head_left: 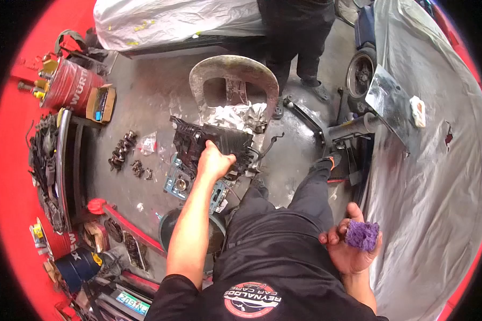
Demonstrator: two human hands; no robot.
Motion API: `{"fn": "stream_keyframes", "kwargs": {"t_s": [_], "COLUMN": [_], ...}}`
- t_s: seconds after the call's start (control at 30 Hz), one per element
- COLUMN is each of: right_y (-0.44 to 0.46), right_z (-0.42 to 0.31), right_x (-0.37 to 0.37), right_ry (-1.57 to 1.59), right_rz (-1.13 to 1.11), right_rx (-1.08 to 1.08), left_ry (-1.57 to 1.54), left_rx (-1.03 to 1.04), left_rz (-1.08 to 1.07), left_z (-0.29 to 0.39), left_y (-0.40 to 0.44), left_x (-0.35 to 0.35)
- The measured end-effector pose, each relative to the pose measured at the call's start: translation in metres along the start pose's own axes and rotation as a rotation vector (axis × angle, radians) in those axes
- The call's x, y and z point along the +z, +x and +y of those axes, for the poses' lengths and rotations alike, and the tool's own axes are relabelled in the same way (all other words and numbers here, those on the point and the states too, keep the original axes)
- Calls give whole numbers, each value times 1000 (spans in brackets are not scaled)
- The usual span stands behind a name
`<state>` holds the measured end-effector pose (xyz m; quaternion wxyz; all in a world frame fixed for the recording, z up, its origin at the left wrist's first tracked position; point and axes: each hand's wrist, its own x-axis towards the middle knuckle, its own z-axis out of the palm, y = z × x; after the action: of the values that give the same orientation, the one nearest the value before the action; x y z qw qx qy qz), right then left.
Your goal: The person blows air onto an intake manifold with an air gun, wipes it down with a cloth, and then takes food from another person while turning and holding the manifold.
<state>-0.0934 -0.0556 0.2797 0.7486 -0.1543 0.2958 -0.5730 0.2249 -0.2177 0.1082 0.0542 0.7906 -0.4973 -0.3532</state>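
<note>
My left hand (215, 160) is closed on a black ribbed plastic housing (233, 140), thumb and knuckles showing on its near side while part of the grip is hidden. The housing is tilted in front of a chair (276, 88) whose seat holds crumpled white rags (233, 116). On my right, held low beside my hip, my right hand (351, 251) is palm up with fingers curled around a purple scrubbing sponge (362, 236). A dark round basin (171, 227) sits under my left forearm.
A crankshaft (123, 151) and small metal parts (139, 169) lie on the floor at left, near a teal case (177, 182). Another person (300, 43) stands beyond the chair. Plastic sheeting (428, 176), a wheel (360, 75) and a metal stand (353, 128) line the right.
</note>
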Motion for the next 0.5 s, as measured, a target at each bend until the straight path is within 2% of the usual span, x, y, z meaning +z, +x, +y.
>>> {"fn": "stream_keyframes", "kwargs": {"t_s": [0.3, 0.5], "right_y": [-7, -10], "right_z": [2, 3], "right_x": [-7, -18], "right_ry": [9, 34], "right_rz": [34, 55], "right_rx": [-91, -138], "left_ry": [159, 138], "left_rx": [89, 151], "left_rz": [-3, -2], "left_z": [29, 18], "left_y": [57, 69], "left_x": [-28, -30]}}
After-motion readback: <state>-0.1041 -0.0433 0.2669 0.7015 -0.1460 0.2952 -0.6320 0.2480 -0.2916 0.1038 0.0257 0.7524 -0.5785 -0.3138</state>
